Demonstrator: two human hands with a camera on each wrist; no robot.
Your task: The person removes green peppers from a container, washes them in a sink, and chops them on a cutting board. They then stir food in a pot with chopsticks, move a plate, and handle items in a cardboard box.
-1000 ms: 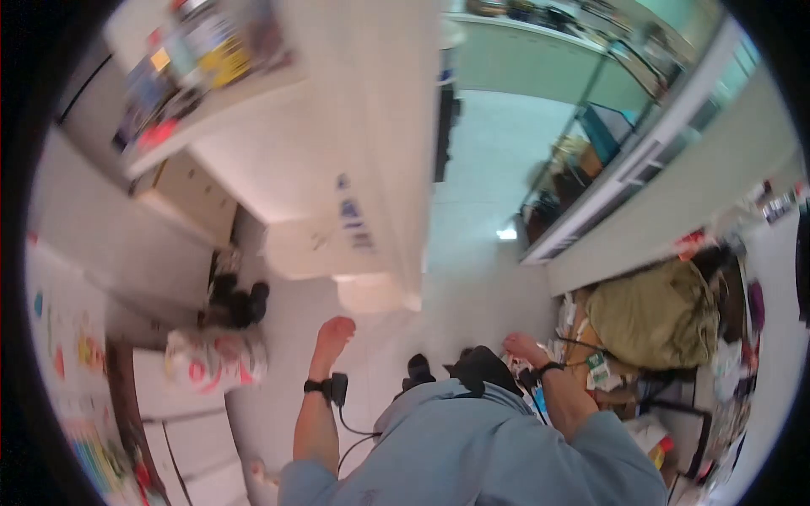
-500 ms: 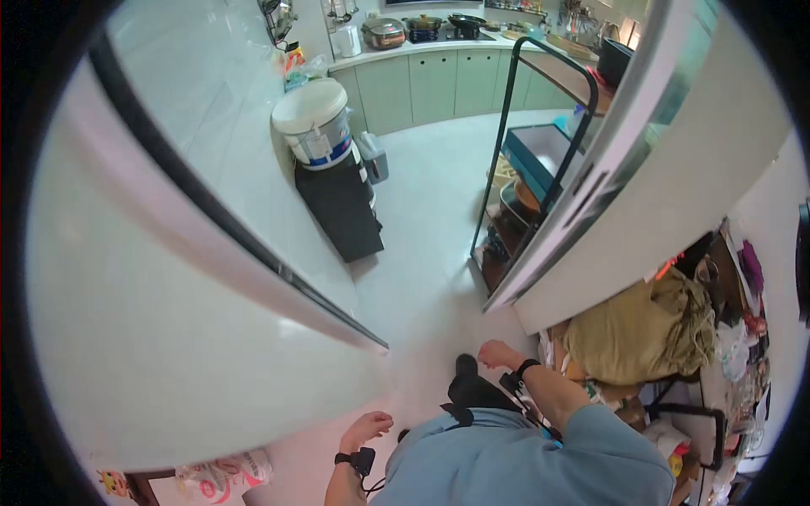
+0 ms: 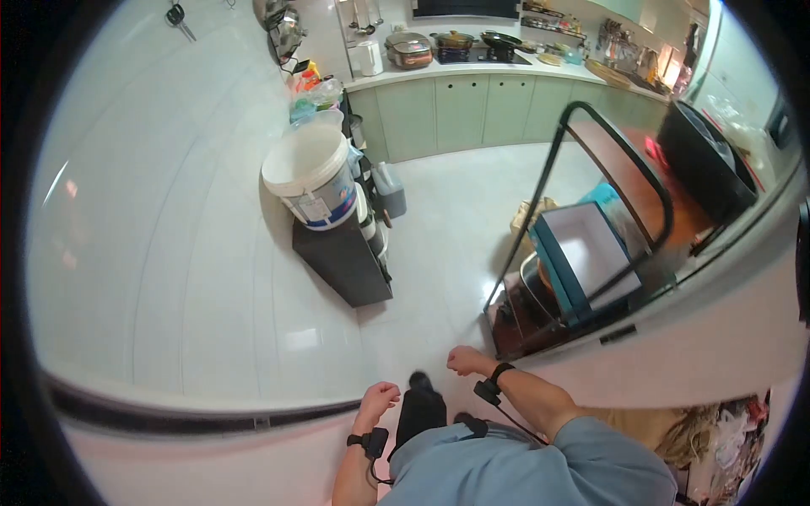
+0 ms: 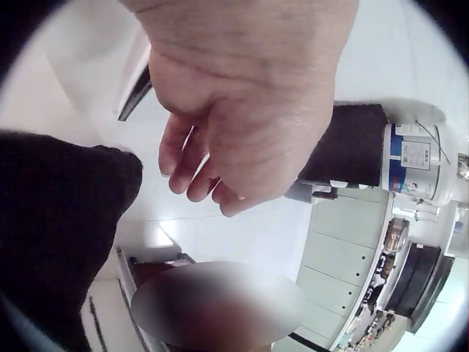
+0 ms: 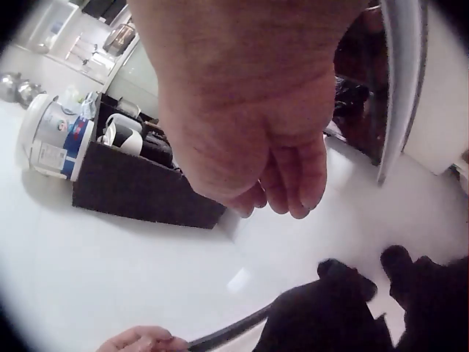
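Observation:
I stand at a kitchen doorway with both arms hanging down. My left hand [image 3: 378, 396] is by my hip with its fingers [image 4: 192, 170] loosely curled, and nothing is in it. My right hand [image 3: 462, 361] is a little ahead of my body; its fingers [image 5: 293, 187] are also loosely curled round nothing. Each wrist carries a black strap with a camera. My dark trouser legs and shoes [image 3: 419, 403] show between the hands, on the pale tiled floor [image 3: 447, 244].
A white lidded bucket [image 3: 310, 181] sits on a low black cabinet [image 3: 342, 257] against the left wall. To the right stands a black-framed rack [image 3: 591, 152] holding a teal box [image 3: 582, 257]. Green cabinets [image 3: 456, 105] and a cooktop with pots [image 3: 456, 38] line the far wall.
The view has swung from a cluttered room through the doorway into the kitchen. Both hands have stayed low and holding nothing, and the left hand's fingers have gone from straight to loosely curled.

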